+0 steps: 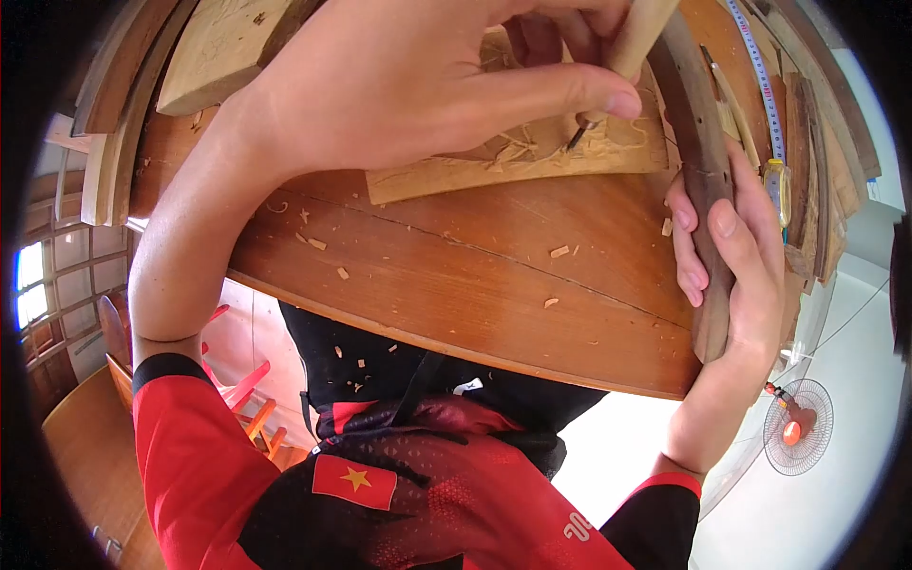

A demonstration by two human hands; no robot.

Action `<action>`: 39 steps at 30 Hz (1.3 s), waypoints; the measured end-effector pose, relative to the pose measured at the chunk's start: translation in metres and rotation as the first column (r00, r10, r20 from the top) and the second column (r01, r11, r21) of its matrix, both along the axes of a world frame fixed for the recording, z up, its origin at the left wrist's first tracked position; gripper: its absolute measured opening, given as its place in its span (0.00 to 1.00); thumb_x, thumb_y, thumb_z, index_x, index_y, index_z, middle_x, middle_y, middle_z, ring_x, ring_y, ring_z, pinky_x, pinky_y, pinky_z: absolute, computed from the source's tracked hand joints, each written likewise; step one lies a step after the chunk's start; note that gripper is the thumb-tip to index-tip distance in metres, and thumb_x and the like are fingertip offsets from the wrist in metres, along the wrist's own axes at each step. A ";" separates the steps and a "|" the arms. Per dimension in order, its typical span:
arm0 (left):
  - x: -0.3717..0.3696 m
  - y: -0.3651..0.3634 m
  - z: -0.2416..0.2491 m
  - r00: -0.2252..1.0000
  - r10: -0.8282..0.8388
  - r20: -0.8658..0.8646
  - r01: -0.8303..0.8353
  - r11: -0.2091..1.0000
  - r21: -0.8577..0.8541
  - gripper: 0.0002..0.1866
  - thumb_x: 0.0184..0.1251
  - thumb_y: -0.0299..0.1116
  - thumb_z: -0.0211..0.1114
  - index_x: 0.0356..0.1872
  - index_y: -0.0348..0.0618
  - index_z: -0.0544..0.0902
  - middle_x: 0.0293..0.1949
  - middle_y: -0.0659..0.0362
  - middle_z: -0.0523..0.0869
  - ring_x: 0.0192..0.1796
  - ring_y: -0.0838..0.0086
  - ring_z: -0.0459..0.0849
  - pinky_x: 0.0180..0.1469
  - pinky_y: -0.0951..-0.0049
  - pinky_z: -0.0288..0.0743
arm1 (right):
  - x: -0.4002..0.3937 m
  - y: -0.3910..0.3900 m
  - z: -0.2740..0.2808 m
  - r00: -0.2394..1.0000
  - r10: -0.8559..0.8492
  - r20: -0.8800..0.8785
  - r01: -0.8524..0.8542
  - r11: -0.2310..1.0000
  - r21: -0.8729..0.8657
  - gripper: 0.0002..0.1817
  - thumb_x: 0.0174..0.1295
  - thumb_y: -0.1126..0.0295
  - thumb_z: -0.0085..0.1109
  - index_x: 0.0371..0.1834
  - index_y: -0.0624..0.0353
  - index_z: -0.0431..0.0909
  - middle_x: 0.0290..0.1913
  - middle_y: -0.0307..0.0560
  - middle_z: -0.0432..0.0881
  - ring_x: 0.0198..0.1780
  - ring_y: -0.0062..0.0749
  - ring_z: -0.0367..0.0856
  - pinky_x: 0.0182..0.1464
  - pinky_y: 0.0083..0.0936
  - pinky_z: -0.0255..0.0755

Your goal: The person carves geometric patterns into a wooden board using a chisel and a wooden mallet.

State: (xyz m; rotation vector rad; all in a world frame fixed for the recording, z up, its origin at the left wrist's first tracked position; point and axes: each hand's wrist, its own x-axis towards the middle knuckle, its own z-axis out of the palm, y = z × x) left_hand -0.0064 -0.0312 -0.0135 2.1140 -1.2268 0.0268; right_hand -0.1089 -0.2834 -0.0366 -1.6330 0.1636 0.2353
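Observation:
My left hand (494, 85) reaches in from the left, fingers closed round the pale wooden handle of a chisel (641, 43). Its dark metal blade slants down onto a light wooden board (456, 180), where curled shavings and carved grooves show. Part of the board is hidden under that hand. On the right, my right hand (736, 256) is wrapped round a long, dark, slightly curved wooden bar (701, 142). The bar stretches from the top of the view almost to the table's near edge, just right of the board.
Wood chips lie scattered over the brown table (456, 266). A thick wood block (223, 57) sits at the back left. A tape measure (777, 180) with its blade drawn out lies at the right, beside stacked wood strips (817, 190). A fan (796, 427) stands lower right.

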 end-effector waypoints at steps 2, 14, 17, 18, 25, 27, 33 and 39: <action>0.008 0.005 -0.010 0.999 -0.033 0.011 0.034 0.998 -0.051 0.13 0.70 0.36 0.76 0.40 0.36 0.84 0.26 0.57 0.85 0.23 0.76 0.79 0.25 0.73 0.69 | 0.000 0.000 0.000 1.000 0.005 -0.015 -0.005 1.000 -0.003 0.48 0.65 0.53 0.73 0.79 0.71 0.58 0.39 0.42 0.80 0.22 0.14 0.69 0.21 0.15 0.62; 0.000 0.001 -0.031 0.952 0.035 0.303 0.031 0.977 -0.210 0.11 0.65 0.31 0.76 0.38 0.38 0.83 0.28 0.56 0.84 0.24 0.67 0.81 0.26 0.70 0.73 | -0.003 0.004 0.001 1.000 -0.025 -0.005 0.025 0.999 -0.048 0.48 0.64 0.52 0.73 0.78 0.71 0.61 0.35 0.40 0.78 0.21 0.14 0.67 0.22 0.15 0.60; -0.018 -0.005 -0.011 0.947 0.101 0.303 -0.085 0.994 -0.066 0.11 0.66 0.32 0.76 0.38 0.38 0.82 0.30 0.56 0.84 0.24 0.67 0.81 0.27 0.70 0.74 | -0.004 0.004 0.002 0.999 0.017 0.037 -0.012 0.992 -0.128 0.49 0.69 0.47 0.66 0.80 0.73 0.57 0.38 0.46 0.74 0.21 0.16 0.65 0.21 0.14 0.59; -0.020 -0.005 -0.008 0.957 0.117 0.266 -0.111 0.993 -0.039 0.11 0.67 0.32 0.75 0.39 0.38 0.82 0.30 0.56 0.84 0.24 0.67 0.81 0.27 0.70 0.74 | -0.005 0.003 0.002 0.998 0.036 0.056 -0.027 0.988 -0.151 0.49 0.70 0.46 0.63 0.80 0.73 0.56 0.39 0.47 0.73 0.20 0.16 0.64 0.21 0.13 0.58; -0.028 -0.004 -0.021 0.968 0.243 0.064 -0.238 0.969 -0.071 0.13 0.69 0.35 0.75 0.41 0.37 0.81 0.34 0.53 0.87 0.33 0.61 0.90 0.35 0.68 0.81 | -0.017 0.008 0.034 0.932 -0.010 0.363 0.117 0.954 -0.275 0.38 0.78 0.53 0.55 0.78 0.74 0.60 0.33 0.41 0.71 0.19 0.13 0.61 0.20 0.12 0.56; -0.023 -0.004 -0.023 0.967 0.222 0.125 -0.210 0.973 -0.099 0.13 0.68 0.34 0.75 0.39 0.37 0.81 0.30 0.53 0.87 0.29 0.61 0.90 0.33 0.68 0.81 | -0.016 -0.002 0.046 0.897 0.082 0.433 0.108 0.911 -0.398 0.36 0.79 0.55 0.54 0.78 0.73 0.61 0.34 0.40 0.73 0.20 0.12 0.63 0.21 0.11 0.56; -0.019 -0.002 -0.027 0.972 0.219 0.086 -0.212 0.973 -0.089 0.13 0.69 0.35 0.74 0.41 0.37 0.81 0.31 0.50 0.87 0.31 0.58 0.90 0.34 0.67 0.81 | -0.012 -0.012 0.095 0.891 0.301 0.340 0.028 0.711 -0.702 0.32 0.81 0.58 0.51 0.79 0.71 0.64 0.35 0.37 0.76 0.24 0.09 0.64 0.26 0.09 0.56; -0.016 -0.006 -0.025 0.980 0.200 0.010 -0.198 0.976 -0.093 0.14 0.70 0.37 0.73 0.42 0.36 0.81 0.30 0.49 0.86 0.31 0.55 0.88 0.35 0.66 0.81 | 0.004 -0.023 0.109 0.923 0.327 0.201 -0.042 0.606 -0.794 0.30 0.82 0.61 0.50 0.82 0.65 0.63 0.32 0.35 0.73 0.21 0.08 0.61 0.22 0.11 0.55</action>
